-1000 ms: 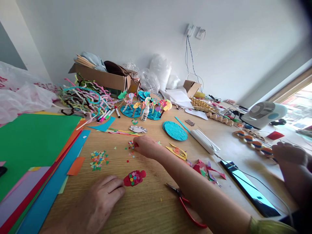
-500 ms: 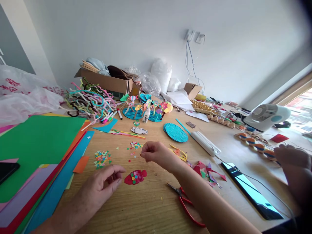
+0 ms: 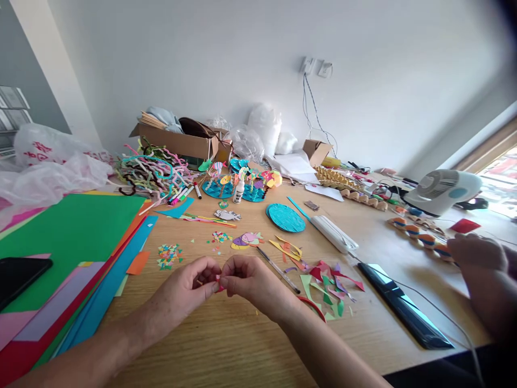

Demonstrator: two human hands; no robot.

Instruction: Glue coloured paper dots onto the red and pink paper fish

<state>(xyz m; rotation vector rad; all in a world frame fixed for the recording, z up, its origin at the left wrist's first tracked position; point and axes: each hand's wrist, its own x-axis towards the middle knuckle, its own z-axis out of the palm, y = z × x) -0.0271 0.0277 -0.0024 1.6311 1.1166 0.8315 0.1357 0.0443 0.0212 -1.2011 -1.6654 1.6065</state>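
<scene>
My left hand (image 3: 194,285) and my right hand (image 3: 248,280) meet fingertip to fingertip just above the table. Between their pinched fingers shows a bit of the red paper fish (image 3: 219,283); the fingers hide most of it. Beyond them lie a small heap of round paper dots (image 3: 221,237) and yellow, purple and pink paper fish (image 3: 247,240). Left of these is a pile of triangular paper bits (image 3: 168,256). A pen (image 3: 278,269) lies past my right wrist, and my right forearm partly covers the red-handled scissors (image 3: 313,308).
Coloured paper sheets (image 3: 81,231) and a black phone (image 3: 24,277) are at left. Paper scraps (image 3: 327,285), a power strip (image 3: 333,233) and a dark glossy panel (image 3: 404,307) lie at right. Another person's hand (image 3: 479,253) is at the right edge. A glue bottle (image 3: 238,192) stands farther back.
My right hand has come back from the dots to my left hand. The red paper fish has left the table and is now between my fingers. The pen and other paper fish are uncovered.
</scene>
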